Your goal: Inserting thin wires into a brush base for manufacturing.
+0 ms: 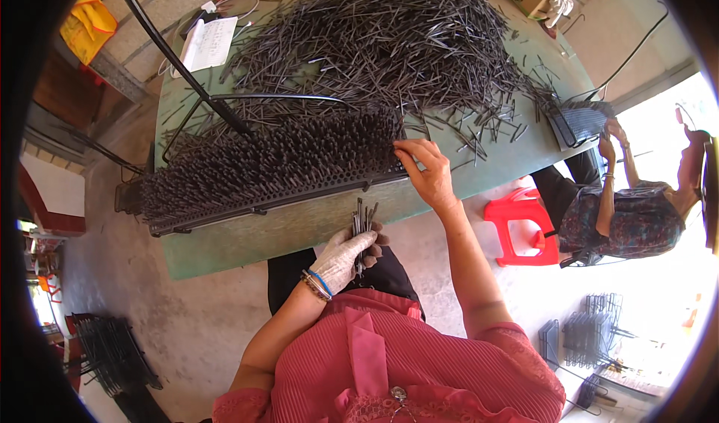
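Observation:
My left hand [346,257], in a pale work glove, is closed around a bundle of thin dark rods [363,221] in front of my body. Bare and with its fingertips pinched together, my right hand [425,170] is at the right end of a long black perforated rack [262,202]. Whatever lies between those fingertips is too small to make out. Dense rows of upright dark rods [269,157] fill most of the rack, which rests along the table's near edge. Holes show along its front strip.
A big heap of loose dark rods [389,44] covers the green table [217,254]. A black metal frame [176,59] rises at left. An open notebook [210,44] lies behind it. At right, another person [622,213] handles a similar rack [584,123] beside a red stool [517,232].

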Motion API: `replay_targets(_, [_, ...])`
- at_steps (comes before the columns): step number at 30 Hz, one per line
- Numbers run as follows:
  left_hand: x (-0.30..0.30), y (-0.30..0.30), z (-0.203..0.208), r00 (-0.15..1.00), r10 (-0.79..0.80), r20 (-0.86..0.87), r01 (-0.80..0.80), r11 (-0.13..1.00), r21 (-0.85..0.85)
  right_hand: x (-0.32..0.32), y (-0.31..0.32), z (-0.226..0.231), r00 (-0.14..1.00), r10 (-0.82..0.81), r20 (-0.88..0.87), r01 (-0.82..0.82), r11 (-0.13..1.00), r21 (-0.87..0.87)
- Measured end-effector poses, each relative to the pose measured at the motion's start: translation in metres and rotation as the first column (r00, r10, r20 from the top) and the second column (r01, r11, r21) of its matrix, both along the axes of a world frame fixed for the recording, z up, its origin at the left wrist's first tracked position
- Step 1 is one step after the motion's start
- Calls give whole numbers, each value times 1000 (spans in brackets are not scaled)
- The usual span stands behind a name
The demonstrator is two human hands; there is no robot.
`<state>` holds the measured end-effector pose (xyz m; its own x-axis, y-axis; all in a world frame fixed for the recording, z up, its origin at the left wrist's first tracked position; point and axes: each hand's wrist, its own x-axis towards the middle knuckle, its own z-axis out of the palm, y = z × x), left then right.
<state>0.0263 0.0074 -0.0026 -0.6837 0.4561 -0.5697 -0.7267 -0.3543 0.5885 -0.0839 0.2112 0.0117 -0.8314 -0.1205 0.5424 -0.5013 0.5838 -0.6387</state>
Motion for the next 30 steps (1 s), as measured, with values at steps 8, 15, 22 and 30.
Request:
replay_targets(8, [0,2,10,999,-41,-20,40,998,-44,0,-2,-11,996,-88,-29,88,996,2])
replay_targets(15, [3,0,5,1000,-7,-29,7,1000,-6,-1,0,10,989,-33,-143,66,971,231])
replay_targets(22, [5,1,20,998,-40,38,39,999,25,8,-14,-1,976,-131,-172,197,870,453])
replay_targets(30, [3,-5,8,999,-26,-18,28,997,68,9,-31,-14,945,-325,-32,325,926,194])
